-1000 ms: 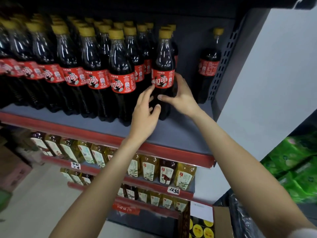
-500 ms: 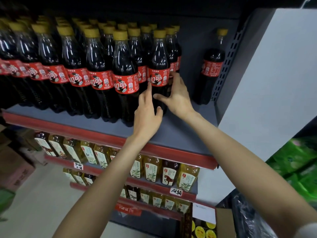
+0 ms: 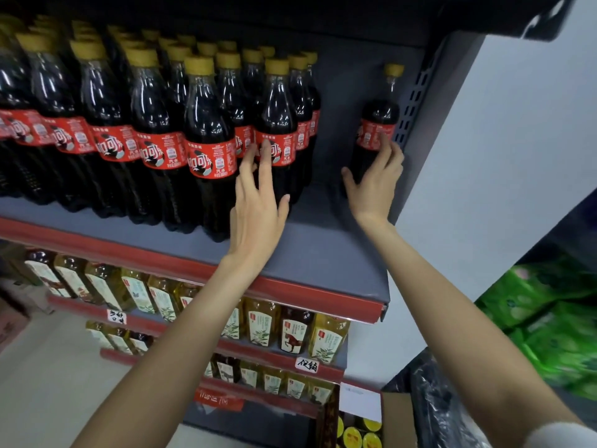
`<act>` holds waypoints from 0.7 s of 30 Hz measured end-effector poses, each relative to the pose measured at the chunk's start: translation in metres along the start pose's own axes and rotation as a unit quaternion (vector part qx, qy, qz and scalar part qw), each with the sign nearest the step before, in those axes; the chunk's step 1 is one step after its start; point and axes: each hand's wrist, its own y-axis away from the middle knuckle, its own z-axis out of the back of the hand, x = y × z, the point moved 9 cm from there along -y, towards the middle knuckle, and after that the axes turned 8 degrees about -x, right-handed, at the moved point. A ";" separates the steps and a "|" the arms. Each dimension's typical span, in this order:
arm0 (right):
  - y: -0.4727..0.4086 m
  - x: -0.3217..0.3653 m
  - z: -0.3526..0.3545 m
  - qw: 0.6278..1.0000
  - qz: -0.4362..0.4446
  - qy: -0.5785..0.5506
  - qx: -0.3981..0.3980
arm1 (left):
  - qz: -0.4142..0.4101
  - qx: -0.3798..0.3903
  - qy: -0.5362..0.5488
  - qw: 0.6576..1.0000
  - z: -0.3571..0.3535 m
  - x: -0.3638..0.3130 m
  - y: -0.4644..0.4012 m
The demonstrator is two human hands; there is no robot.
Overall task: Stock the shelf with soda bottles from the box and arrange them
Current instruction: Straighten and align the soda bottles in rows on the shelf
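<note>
Several dark soda bottles (image 3: 206, 130) with yellow caps and red labels stand in rows on the grey shelf (image 3: 310, 253). My left hand (image 3: 258, 202) is raised with straight fingers, its fingertips touching the label of the rightmost bottle in the group (image 3: 277, 124). A lone soda bottle (image 3: 378, 121) stands at the far right by the shelf's perforated upright. My right hand (image 3: 374, 179) wraps its fingers and thumb around this lone bottle's lower body. A gap of bare shelf lies between the group and the lone bottle.
A cardboard box (image 3: 361, 418) with yellow-capped bottles sits on the floor at the bottom right. Lower shelves hold yellow oil bottles (image 3: 261, 321). A white side panel (image 3: 504, 156) bounds the shelf on the right; green packages (image 3: 549, 318) lie beyond it.
My right hand left the rightmost grouped bottle and moved right to the lone bottle by the upright. My left hand rose slightly to the grouped bottle's label.
</note>
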 end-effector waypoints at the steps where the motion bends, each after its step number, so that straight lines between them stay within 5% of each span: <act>1: -0.006 -0.002 -0.004 1.000 -0.005 0.011 -0.003 | -0.002 0.002 -0.015 1.000 -0.001 -0.001 -0.001; 7: -0.025 -0.009 -0.019 0.995 -0.046 0.085 0.023 | -0.011 0.014 -0.091 0.996 -0.011 0.004 -0.009; 12: -0.023 -0.008 -0.008 0.996 -0.039 -0.030 0.072 | -0.026 0.019 -0.089 0.995 -0.013 0.003 -0.007; 17: 0.012 0.026 0.011 0.971 0.009 -0.192 0.141 | 0.011 0.018 0.094 0.995 0.006 -0.001 0.001; 21: 0.052 0.064 0.024 0.945 0.067 -0.259 0.188 | 0.118 0.104 0.336 0.929 0.001 0.006 0.013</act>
